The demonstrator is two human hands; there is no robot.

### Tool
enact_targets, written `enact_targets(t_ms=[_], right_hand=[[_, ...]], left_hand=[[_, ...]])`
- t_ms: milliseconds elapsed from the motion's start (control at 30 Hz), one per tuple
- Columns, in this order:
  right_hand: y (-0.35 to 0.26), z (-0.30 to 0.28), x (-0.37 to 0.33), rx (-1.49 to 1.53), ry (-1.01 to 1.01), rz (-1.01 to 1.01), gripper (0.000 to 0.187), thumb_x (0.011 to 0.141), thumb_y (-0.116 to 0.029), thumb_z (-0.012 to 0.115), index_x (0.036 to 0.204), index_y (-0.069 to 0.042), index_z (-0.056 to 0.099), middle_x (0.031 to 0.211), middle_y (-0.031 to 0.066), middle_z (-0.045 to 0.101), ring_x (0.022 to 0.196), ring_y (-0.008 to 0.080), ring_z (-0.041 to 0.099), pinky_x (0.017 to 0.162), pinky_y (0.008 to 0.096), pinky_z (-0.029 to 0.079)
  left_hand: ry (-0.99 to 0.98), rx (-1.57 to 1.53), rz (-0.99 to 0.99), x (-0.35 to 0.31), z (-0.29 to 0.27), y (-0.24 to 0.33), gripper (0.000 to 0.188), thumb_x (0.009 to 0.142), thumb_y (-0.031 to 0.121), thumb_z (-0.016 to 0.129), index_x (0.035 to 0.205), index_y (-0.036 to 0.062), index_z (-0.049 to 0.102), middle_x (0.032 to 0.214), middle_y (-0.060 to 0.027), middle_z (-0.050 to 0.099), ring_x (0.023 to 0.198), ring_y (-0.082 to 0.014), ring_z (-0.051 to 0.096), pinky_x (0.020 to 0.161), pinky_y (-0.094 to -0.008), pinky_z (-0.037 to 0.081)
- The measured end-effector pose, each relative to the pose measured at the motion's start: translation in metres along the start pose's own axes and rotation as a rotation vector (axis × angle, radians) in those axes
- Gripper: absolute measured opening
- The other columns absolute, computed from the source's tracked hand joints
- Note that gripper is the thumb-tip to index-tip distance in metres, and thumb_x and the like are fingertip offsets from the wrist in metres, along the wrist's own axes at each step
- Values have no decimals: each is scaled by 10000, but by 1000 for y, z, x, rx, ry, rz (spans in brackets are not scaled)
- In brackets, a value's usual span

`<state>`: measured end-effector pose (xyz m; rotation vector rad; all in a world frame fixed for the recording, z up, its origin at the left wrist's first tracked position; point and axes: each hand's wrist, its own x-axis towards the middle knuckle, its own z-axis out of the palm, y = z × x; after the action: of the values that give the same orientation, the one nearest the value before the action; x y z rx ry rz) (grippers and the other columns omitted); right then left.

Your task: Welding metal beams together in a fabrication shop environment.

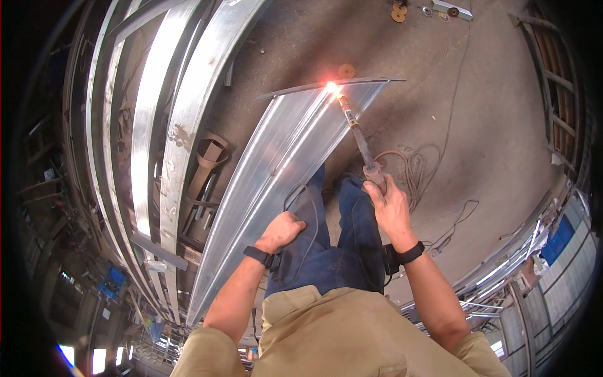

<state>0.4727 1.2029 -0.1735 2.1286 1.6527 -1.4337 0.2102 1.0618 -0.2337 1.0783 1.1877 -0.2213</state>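
Welding torch [361, 143]: tip glowed at the far edge of the ribbed metal panel [267, 188], slightly right of mid-edge, where 1 thin metal strip [298, 88] ran crosswise. Right hand [392, 210] gripped the torch handle, fingers wrapped round it; left hand [282, 231] curled into a fist on the trousers [326, 270]. Clean work probably wanted a steady wrist, even tip distance and shielded eyes. Long metal beams [182, 119] lay beyond the panel's left edge.
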Motion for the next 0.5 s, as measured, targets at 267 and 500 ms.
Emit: enact_targets(t_ms=[267,500], right_hand=[[-2,0,3,9,-6,0,596,906,-578,579,1160,-39,587,884,228,688,876,459,639,737,497,503],[-5,-3,7,46,-8,-11,597,904,-575,586,1163,-38,586,871,233,685,866,459,640,720,494,505]], left_hand=[[27,-108,-110,3,6,-5,340,858,252,557,816,-67,667,865,-277,648,877,-414,632,828,-449,491],[16,-27,-19,4,0,1,320,859,234,556,815,-62,669,870,-274,648,884,-414,630,834,-445,492]])
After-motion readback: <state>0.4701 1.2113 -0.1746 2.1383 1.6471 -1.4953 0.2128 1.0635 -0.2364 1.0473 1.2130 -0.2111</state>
